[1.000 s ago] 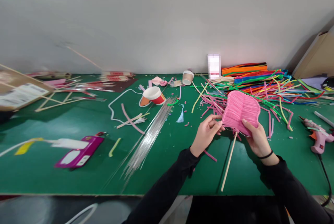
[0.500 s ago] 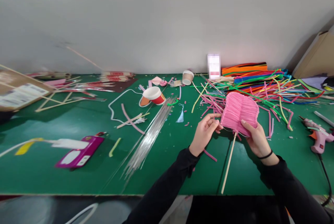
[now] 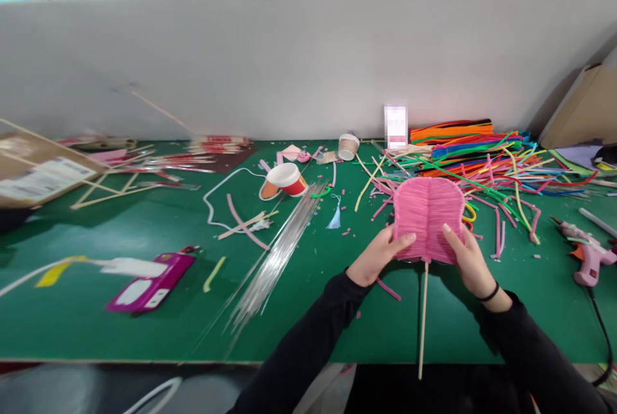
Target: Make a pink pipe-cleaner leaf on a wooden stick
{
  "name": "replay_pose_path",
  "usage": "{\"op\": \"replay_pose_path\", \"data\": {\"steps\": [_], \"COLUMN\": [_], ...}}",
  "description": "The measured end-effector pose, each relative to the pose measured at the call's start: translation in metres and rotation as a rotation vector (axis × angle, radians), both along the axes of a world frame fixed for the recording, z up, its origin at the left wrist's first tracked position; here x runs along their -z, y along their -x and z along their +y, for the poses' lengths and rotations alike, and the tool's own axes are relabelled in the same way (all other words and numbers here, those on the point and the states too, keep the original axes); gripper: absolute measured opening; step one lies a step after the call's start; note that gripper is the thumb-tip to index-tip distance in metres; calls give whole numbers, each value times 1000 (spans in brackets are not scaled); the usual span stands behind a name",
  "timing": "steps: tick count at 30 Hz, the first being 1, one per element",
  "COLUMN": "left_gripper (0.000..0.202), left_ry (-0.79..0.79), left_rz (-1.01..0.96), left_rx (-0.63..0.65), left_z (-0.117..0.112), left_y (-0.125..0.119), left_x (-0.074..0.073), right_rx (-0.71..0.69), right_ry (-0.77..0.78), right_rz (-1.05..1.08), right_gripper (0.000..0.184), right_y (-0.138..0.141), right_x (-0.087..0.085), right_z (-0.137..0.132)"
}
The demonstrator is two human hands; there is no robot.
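Observation:
A pink fan made of fuzzy pipe cleaners (image 3: 428, 216) is held upright above the table, its ribs running out from a centre seam. From its lower edge a thin wooden stick (image 3: 423, 324) points down toward me. My left hand (image 3: 378, 254) grips the fan's lower left side, thumb on the front face. On the lower right side my right hand (image 3: 471, 261) does the same, with a black band at the wrist. The fingers behind the fan are hidden. A pink pipe cleaner scrap (image 3: 388, 289) lies just below my left hand.
Behind the fan spreads a pile of coloured pipe cleaners (image 3: 482, 150). A pink glue gun (image 3: 585, 250) lies at the right. Left of my hands are a bundle of thin metal wires (image 3: 270, 266), a paper cup (image 3: 288, 179), a blue tassel (image 3: 334, 213) and a purple device (image 3: 152, 282).
The fan has turned upright and shifted slightly left and down. My left hand, earlier pinching at its left edge, now holds its lower left side with the thumb on the front.

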State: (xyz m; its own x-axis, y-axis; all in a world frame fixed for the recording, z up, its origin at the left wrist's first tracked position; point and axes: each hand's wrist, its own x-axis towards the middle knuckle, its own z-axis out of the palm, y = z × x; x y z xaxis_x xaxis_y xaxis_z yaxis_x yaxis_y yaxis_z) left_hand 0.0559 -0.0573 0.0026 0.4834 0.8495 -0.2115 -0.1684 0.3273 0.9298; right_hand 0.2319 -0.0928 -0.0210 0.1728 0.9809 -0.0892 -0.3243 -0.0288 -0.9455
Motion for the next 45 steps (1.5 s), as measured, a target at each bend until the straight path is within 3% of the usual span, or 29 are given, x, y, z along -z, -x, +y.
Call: {"op": "replay_pose_path", "data": {"steps": [2,4,10,13,17,20,22,24,27,30,35,37,45], "left_gripper": [41,38,26,23,13,16,16,15,14,13,12,11,13], "left_ry": [37,72,107,123,271,348,354,339,320,314,304,304,317], "left_rz": [-46,-87,-302,-396,-425,-448,-451,-436,-422,-424,-392,-382,-379], "left_rx": [34,-16,-372,-488,-663,-723,-719,-711,-691,-653,-638,-646,-663], "left_z": [-1,0,17,26,34,36,36,35,34,33,33,33,35], "left_y": [-1,-1,14,24,33,36,36,34,32,29,27,28,30], "left_x": [0,-1,-1,-2,-7,-11,-11,-10,-6,-4,-3,-2,-2], "right_rx": [-21,-12,1,-16,114,281,405,424,328,228,309,287,353], "right_ry": [-27,-46,-57,-159,-335,-242,-85,89,292,335,222,209,359], "right_rz": [-97,-175,-455,-762,-1187,-1448,-1611,-1721,-1795,-1805,-1772,-1774,-1807], "right_gripper": [44,45,42,27,19,19,21,24,25,23,30,25,28], "right_y": [0,-2,-9,-14,-32,-60,-83,-104,-123,-125,-114,-112,-118], "right_x": [5,8,8,6,2,-1,-2,-1,5,10,9,8,9], "right_z": [0,0,3,3,6,10,11,10,7,4,5,4,0]}}
